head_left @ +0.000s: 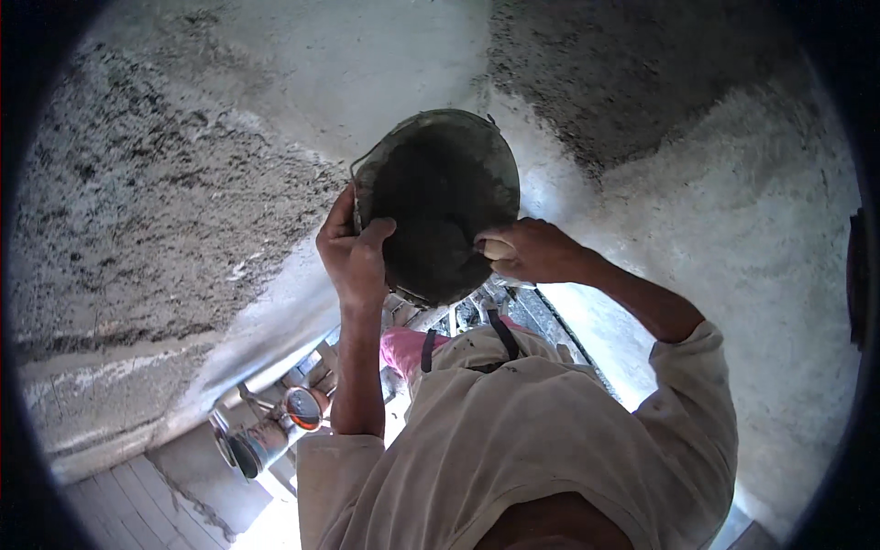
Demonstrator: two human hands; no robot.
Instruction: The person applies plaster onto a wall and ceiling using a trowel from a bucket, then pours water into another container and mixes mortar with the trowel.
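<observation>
A dark bucket (pixel 487 158) with a wire handle is raised in front of me, tilted so its inside faces me, with wet grey mortar (pixel 426 183) in it. My left hand (pixel 357 252) is closed on the bucket's left rim, thumb over the inside. My right hand (pixel 532 247) is closed round the pale handle (pixel 498 249) of a trowel at the bucket's right side. The trowel's blade (pixel 445 240) is inside, coated grey and hard to tell from the mortar.
Around me are plastered surfaces, rough and dark at the left (pixel 156 211) and upper right (pixel 596 82), smoother pale at the right (pixel 752 302). Down at the lower left stand several buckets (pixel 247 454) among wooden boards. My legs and narrow planks show beneath the bucket.
</observation>
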